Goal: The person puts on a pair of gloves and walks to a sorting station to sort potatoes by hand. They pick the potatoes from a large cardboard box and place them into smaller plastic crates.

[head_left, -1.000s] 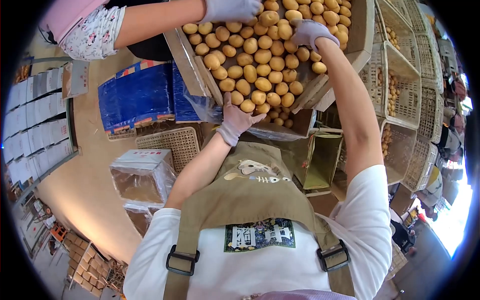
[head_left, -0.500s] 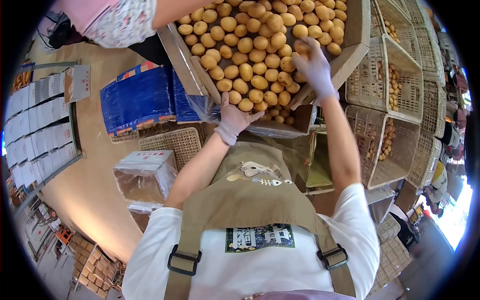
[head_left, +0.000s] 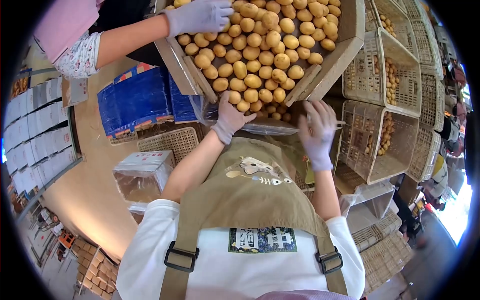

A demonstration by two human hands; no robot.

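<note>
Many round yellow-brown potatoes [head_left: 252,80] lie in a wooden sorting tray [head_left: 336,67] whose sides narrow towards me. My left hand [head_left: 230,119], in a pale glove, rests at the left of the tray's mouth beside the lowest potatoes, thumb stretched out. Below the mouth, a plastic-lined box [head_left: 272,129] holds more potatoes. My right hand [head_left: 318,131], gloved too and slightly blurred, is off to the right of that box. Its fingers are bent and apart, with no potato visible in them. Another person's gloved hand [head_left: 200,17] reaches over the potatoes from the upper left.
Plastic crates [head_left: 382,142], some holding potatoes, are stacked on the right. To the left are a blue cover [head_left: 135,102], a woven-pattern crate [head_left: 172,142] and a plastic-lined carton [head_left: 142,175]. White boxes [head_left: 37,125] stand in rows at the far left.
My right hand has left the potatoes and moved down, outside the tray's right side. The other person's gloved hand has come into view over the tray. My left hand stays about where it was.
</note>
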